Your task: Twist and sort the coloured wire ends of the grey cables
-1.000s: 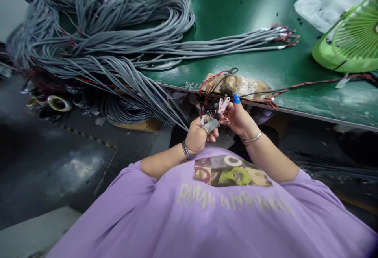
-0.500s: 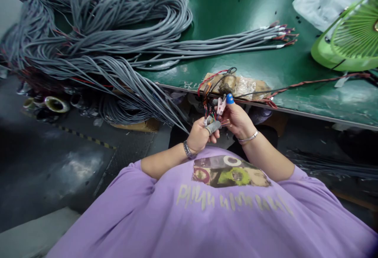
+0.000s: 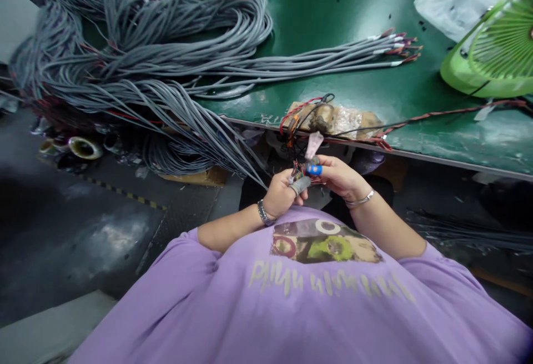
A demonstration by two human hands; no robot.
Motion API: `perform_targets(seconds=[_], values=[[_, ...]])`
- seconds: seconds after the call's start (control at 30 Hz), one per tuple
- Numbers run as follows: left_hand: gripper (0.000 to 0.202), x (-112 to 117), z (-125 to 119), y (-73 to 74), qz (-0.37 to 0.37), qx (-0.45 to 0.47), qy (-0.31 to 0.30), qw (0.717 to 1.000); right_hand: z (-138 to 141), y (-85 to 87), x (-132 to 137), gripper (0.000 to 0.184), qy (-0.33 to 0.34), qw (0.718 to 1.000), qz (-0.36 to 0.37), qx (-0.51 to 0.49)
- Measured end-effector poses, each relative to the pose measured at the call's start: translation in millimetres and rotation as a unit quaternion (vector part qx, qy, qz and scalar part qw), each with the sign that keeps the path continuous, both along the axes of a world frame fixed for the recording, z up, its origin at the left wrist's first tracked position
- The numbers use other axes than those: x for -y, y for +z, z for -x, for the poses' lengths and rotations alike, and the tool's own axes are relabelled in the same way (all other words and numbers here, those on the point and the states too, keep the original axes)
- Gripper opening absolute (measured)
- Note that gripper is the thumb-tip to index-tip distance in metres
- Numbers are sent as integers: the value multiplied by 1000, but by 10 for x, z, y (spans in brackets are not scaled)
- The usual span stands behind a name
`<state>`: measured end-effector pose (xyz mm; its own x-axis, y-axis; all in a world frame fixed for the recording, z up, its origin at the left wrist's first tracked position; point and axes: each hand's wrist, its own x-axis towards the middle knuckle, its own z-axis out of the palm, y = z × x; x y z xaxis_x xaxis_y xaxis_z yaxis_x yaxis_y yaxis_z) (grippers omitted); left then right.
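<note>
My left hand (image 3: pixel 283 193) is closed around the end of a grey cable, its thumb wrapped in grey tape. Thin coloured wires (image 3: pixel 298 170) fan out from between the fingers. Close on its right, my right hand (image 3: pixel 333 175) pinches at the wire ends, with blue tape on one finger and grey covering on another. The fingertips hide exactly which strands it grips. A pale pink clip (image 3: pixel 313 145) stands just above the right fingers, at the bench edge. Behind it a board (image 3: pixel 362 122) with a brownish lump and clear tape lies on the bench.
Large bundles of grey cable (image 3: pixel 137 53) cover the left of the green bench (image 3: pixel 333 8) and hang over its edge. Stripped cable ends (image 3: pixel 400 47) point right. A green fan (image 3: pixel 491 58) and a white plastic bag (image 3: pixel 462 3) sit at right. Tape rolls (image 3: pixel 84 147) lie below left.
My right hand has come away from the pink clip and moved down to the wires by my left hand. The clip now stands free of the fingers. My left hand has barely moved.
</note>
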<state>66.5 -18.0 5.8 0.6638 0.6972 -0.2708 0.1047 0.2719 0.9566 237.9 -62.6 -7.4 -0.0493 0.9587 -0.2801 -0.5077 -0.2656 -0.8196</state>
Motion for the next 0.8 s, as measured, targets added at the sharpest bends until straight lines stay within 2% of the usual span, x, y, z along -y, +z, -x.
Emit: perform_targets(seconds=[0.13,0.3,0.4,0.53,0.67,0.73,0.8], values=[[28,-4,-33,-26,8,-23,-30,999,49,50,13,35,-1,999,-21,38],[27,-33,-67,-14,54,-60,-55,995,73,93,26,35,5,989,-58,139],[28,-43,-72,10,64,-53,-26,996,31,20,44,43,-38,987,-59,141],[32,-49,-77,12,57,-22,46,997,33,-118,114,57,-61,995,-22,76],[37,-62,-93,-24,55,-5,62,997,194,-148,164,43,-141,983,-29,111],[38,-78,-93,-38,62,-3,50,997,266,-127,153,36,-184,975,-39,122],[40,-101,-78,-43,75,-1,21,997,294,-96,125,34,-195,974,-35,113]])
